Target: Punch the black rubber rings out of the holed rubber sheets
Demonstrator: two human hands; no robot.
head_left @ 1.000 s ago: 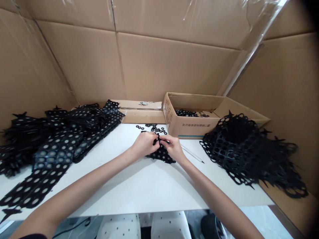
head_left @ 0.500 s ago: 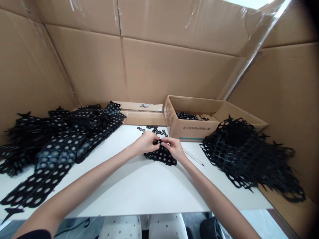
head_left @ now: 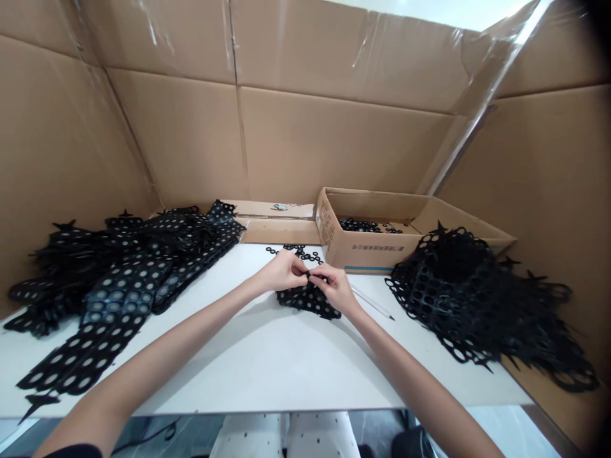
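At the middle of the white table, my left hand [head_left: 285,272] and my right hand [head_left: 335,285] meet with thumbs and fingertips pinched close together. Between them is part of a black sheet with rows of round holes [head_left: 310,300], which lies below and partly behind the fingers. A tiny dark piece shows at the fingertips, too small to make out fully. Just beyond my hands, several small black rings [head_left: 312,256] lie loose on the table. To the right of my right hand rests a thin white pencil-like tool [head_left: 373,301] with a dark tip.
Black sheets with round spots [head_left: 119,286] are heaped at the left. A pile of black netlike sheets with open holes [head_left: 472,299] lies at the right. Behind stands an open cardboard box [head_left: 377,251] holding small black rings. Cardboard walls [head_left: 286,140] surround the white table [head_left: 267,375].
My fingertips have drawn closer together over the perforated sheet, and the lighter spot between them is now covered. The whole view has shifted slightly as the head tilted.
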